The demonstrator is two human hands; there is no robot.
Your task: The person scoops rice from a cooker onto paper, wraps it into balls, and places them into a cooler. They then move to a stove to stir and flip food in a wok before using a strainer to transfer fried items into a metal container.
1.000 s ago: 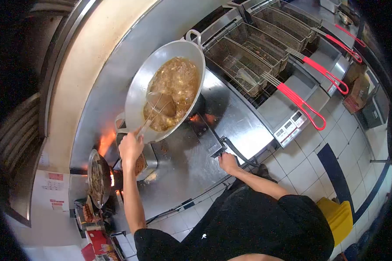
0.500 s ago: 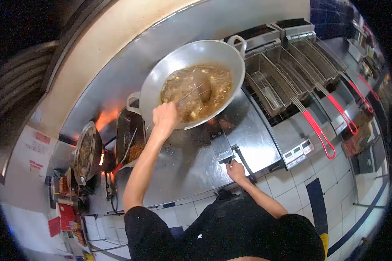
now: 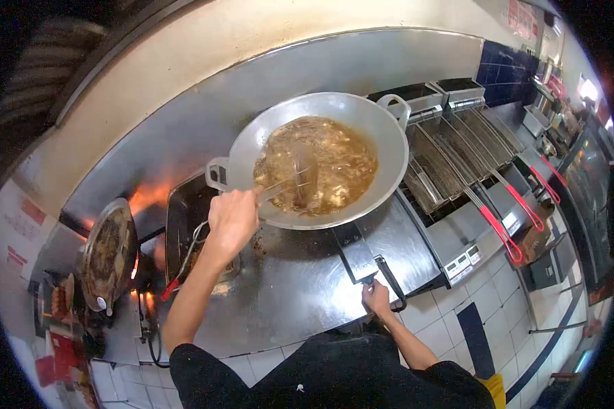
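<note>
My left hand [image 3: 233, 219] is closed around the thin handle of a wire skimmer [image 3: 305, 177]. The skimmer's round head is partly sunk in the bubbling brown oil [image 3: 344, 160] of a large two-handled wok [image 3: 390, 140]. Below the wok, at the front of the steel counter, my right hand [image 3: 376, 298] grips a small dark knob [image 3: 368, 279] at the near end of a metal burner arm [image 3: 356, 252]. Its fingers mostly hide the knob. A black hose [image 3: 392, 283] curves beside that hand.
Flames [image 3: 149, 198] rise behind a blackened pan [image 3: 108, 252] tilted at the left. Near it sits a dark tray [image 3: 184, 211] with a red-handled tool [image 3: 170, 290]. Fryer baskets [image 3: 450, 157] with red handles stand at the right, above digital timers [image 3: 464, 264].
The view has shifted, so the wok appears lower and further right. Within the oil, the skimmer head has moved towards the wok's near left side. My right hand stays at the knob.
</note>
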